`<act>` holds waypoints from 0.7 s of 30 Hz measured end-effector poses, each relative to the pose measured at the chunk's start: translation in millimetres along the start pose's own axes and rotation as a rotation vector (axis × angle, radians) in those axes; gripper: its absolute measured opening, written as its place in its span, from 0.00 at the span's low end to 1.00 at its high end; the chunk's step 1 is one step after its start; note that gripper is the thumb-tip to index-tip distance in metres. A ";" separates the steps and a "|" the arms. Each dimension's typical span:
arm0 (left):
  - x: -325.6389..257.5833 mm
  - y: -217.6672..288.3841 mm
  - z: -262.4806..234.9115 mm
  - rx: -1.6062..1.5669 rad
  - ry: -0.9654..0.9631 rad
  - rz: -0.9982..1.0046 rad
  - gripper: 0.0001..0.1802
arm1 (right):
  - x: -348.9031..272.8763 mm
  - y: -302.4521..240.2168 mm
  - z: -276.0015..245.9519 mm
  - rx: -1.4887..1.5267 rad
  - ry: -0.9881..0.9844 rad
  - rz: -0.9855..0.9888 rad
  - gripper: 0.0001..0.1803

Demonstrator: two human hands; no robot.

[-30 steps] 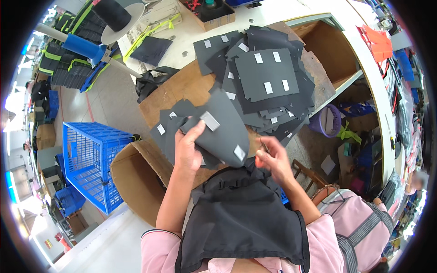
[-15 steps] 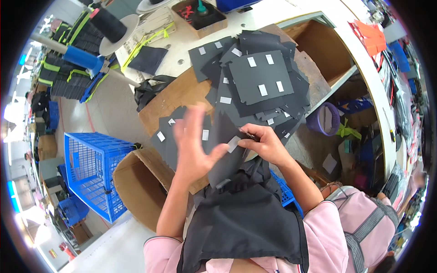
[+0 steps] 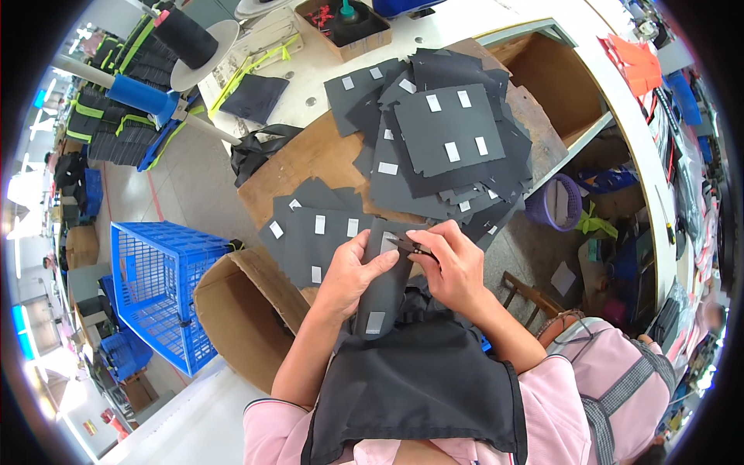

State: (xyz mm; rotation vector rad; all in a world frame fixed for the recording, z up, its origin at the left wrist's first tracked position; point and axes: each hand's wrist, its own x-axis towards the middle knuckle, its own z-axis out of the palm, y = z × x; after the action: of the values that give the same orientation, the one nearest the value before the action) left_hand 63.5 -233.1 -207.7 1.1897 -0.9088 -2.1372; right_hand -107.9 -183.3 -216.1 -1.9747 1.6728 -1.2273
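Note:
A black fabric panel (image 3: pixel 380 293) with light grey patches is bent over in front of my lap. My left hand (image 3: pixel 346 277) is closed on its left edge, the thumb lying beside the upper patch. In my right hand (image 3: pixel 456 260) is a small pair of dark thread snips (image 3: pixel 415 246), their tips at that upper patch. Just left of my left hand lies a small stack of similar black panels (image 3: pixel 329 219) with white patches. A larger, loosely spread pile of black panels (image 3: pixel 449 128) sits farther off, beyond my right hand.
Brown cardboard (image 3: pixel 298 164) lies under the panels. An open cardboard box (image 3: pixel 221 302) and a blue plastic crate (image 3: pixel 155 287) stand at the left. Across the white table (image 3: pixel 310 74) is a small tray (image 3: pixel 364 43). At the right are a purple basket (image 3: pixel 546 205) and another person (image 3: pixel 620 372).
My left hand, blurred and spread above the panel before, has come down and grips its edge. The panel is turned more upright, and the snips now point at its upper patch.

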 end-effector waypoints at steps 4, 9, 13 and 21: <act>-3.4 5.5 -1.0 -0.030 -0.029 -0.037 0.20 | -1.5 2.3 -2.5 -0.010 0.005 -0.019 0.20; -3.9 7.3 1.2 -0.068 -0.027 -0.042 0.20 | -5.5 -4.4 -5.2 0.033 0.028 -0.028 0.18; -3.9 5.9 -0.4 -0.029 -0.043 -0.040 0.19 | -0.9 -4.0 -7.4 -0.019 -0.030 0.013 0.18; -4.7 9.9 -2.7 0.006 -0.048 -0.067 0.19 | -3.4 -2.0 -2.7 -0.022 0.010 -0.013 0.16</act>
State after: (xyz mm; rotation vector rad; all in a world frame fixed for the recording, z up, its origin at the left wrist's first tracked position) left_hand 69.3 -236.8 -198.8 1.1926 -0.9090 -2.2266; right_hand -108.4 -178.8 -214.5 -1.9982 1.6887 -1.2306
